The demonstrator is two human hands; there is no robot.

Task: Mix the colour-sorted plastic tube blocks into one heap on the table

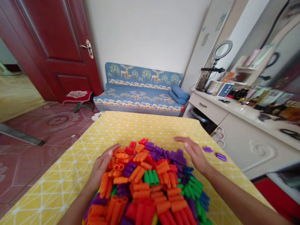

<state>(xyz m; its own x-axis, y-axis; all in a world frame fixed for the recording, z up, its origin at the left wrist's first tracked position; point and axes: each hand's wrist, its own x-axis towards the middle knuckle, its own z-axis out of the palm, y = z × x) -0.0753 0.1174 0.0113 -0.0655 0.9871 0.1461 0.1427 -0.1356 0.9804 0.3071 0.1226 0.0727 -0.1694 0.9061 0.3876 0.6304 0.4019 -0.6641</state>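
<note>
A large heap of plastic tube-shaped building pieces lies on the table near me, in orange, red, purple, green and blue. My left hand rests along the heap's left side, its fingers stretched out against the orange pieces. On the far right side, my right hand is held just beyond the purple pieces with its fingers extended; nothing is in it. Two purple pieces lie apart from the heap, to the right of my right hand.
A yellow cloth with white lines covers the table. Beyond it stands a blue patterned sofa. To the right is a white dresser crowded with bottles and a ring light. A red stool stands by the red door.
</note>
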